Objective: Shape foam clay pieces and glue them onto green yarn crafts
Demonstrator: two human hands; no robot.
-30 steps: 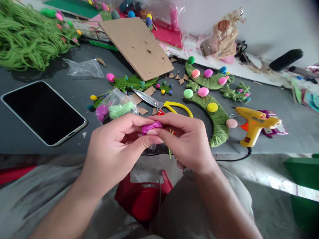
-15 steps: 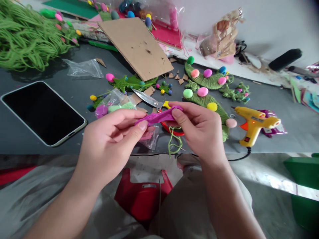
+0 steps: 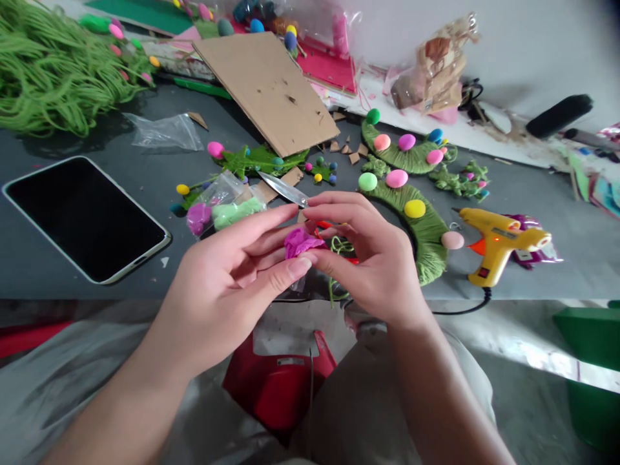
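Note:
A lump of magenta modelling clay (image 3: pixel 301 244), wrinkled and folded, sits between my two hands. My left hand (image 3: pixel 237 268) pinches it from the left, thumb in front. Closing on it from the right is my right hand (image 3: pixel 368 248), its thumb tip meeting the left thumb. Behind the fingers lie scissors (image 3: pixel 285 189); their handles are mostly hidden. Green yarn (image 3: pixel 341 245) trails below them. Left of these is a clear bag with purple (image 3: pixel 197 218) and light green clay (image 3: pixel 237 210). To the right stands a green yarn-wrapped crescent (image 3: pixel 426 239) with coloured balls.
A yellow glue gun (image 3: pixel 494 242), its light lit, rests at right with a cord over the table edge. A tablet-like black screen (image 3: pixel 87 219) lies at left. Cardboard (image 3: pixel 271 90), green yarn (image 3: pixel 53 71) and a second decorated crescent (image 3: pixel 397 155) are farther back.
The magenta clay was stretched into a strip between my hands; now it is folded into a compact lump. My hands have come together, and the right fingers now cover the scissor handles.

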